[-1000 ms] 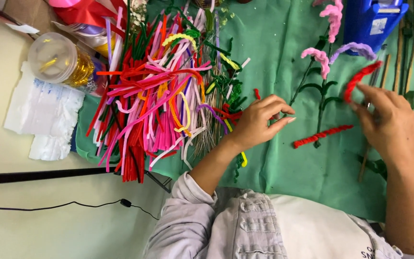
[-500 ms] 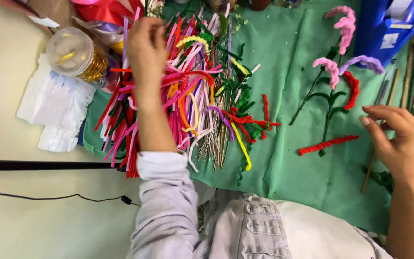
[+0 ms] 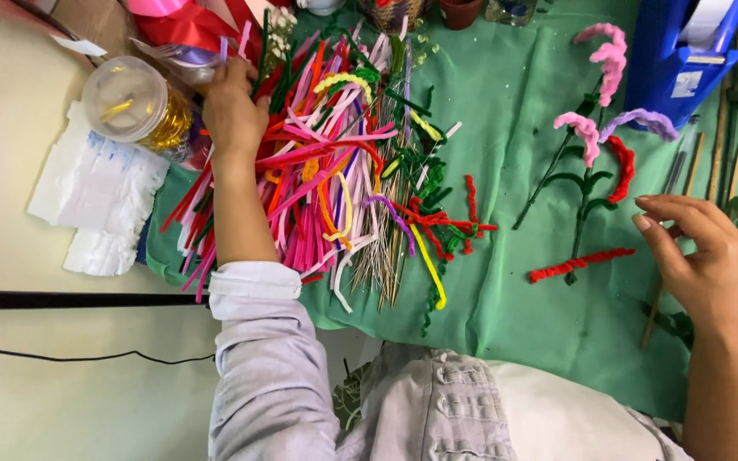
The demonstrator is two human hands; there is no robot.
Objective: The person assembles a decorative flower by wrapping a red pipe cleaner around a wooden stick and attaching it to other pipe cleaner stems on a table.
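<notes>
My left hand [image 3: 234, 107] reaches into the far left side of a big pile of coloured pipe cleaners [image 3: 326, 171], fingers curled down among the strands; what it grips is hidden. My right hand [image 3: 698, 252] hovers over the green cloth [image 3: 506, 307] at the right, fingers loosely bent and empty. A straight red pipe cleaner [image 3: 581, 263] lies just left of it. Beyond stand finished pipe-cleaner flowers on green stems: pink [image 3: 582, 135], red [image 3: 621, 167] and purple [image 3: 642, 121].
A lidded clear plastic cup [image 3: 130, 102] with gold contents sits left of the pile, beside white crumpled paper [image 3: 96, 183]. A blue box [image 3: 676, 60] stands at the far right, with thin sticks [image 3: 715, 145] next to it. A black cable [image 3: 79, 354] runs along the near left.
My left hand has gone from the cloth's middle up into the far left of the pipe-cleaner pile. My right hand let go of the red flower piece and drew back toward me.
</notes>
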